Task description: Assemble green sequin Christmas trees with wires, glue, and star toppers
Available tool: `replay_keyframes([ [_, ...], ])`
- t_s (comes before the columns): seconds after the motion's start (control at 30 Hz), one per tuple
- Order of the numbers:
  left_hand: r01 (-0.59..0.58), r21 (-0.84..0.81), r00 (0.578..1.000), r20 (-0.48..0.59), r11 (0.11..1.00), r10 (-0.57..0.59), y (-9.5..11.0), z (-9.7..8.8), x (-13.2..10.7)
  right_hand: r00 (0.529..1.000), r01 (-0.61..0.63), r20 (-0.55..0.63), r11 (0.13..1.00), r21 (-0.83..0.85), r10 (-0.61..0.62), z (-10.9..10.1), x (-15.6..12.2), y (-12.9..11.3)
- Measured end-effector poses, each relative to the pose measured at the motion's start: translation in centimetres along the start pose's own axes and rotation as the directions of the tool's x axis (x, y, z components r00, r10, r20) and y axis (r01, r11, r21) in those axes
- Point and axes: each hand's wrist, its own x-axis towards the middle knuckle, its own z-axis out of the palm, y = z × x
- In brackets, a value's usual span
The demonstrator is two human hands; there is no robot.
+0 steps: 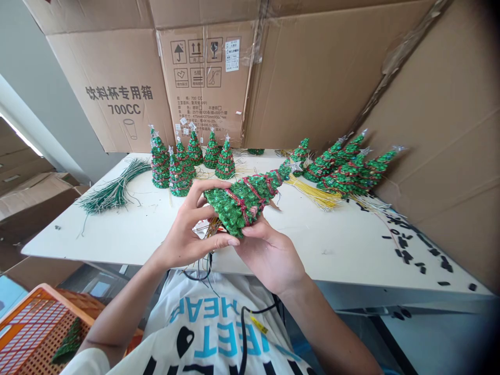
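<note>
A small green sequinned Christmas tree [248,200] with red trim lies tilted in both my hands, its tip pointing up and to the right. My left hand [193,229] curls round its wide base, fingers bent over the bottom edge. My right hand [269,252] cups the tree from below, thumb pressed against the green sequins. Thin wires hang from the base between my hands.
Several finished trees [183,161] stand at the back left of the white table [344,245]. More trees [346,166] lie piled at the right with yellow wires [312,192]. Green wires [113,190] lie at left, black bits [410,250] at right. Cardboard boxes [203,73] wall the back; an orange crate [35,328] sits lower left.
</note>
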Motion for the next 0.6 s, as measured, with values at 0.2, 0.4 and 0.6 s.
replay_keyframes([
  [0.2, -0.001, -0.007, 1.000, 0.002, 1.000, 0.001, 0.00, 0.03, 0.02, 1.000, -0.009, -0.004, 1.000, 0.021, 0.009, -0.10, -0.04, 0.08],
  [0.4, -0.002, -0.011, 1.000, 0.005, 1.000, 0.002, -0.07, 0.03, -0.01, 1.000, 0.001, -0.013, 1.000, 0.019, -0.001, -0.06, -0.10, 0.12],
  [0.6, 0.004, -0.046, 1.000, -0.013, 0.999, -0.005, -0.31, 0.25, -0.06, 1.000, 0.025, -0.012, 1.000, 0.004, -0.024, -0.04, -0.08, 0.20],
])
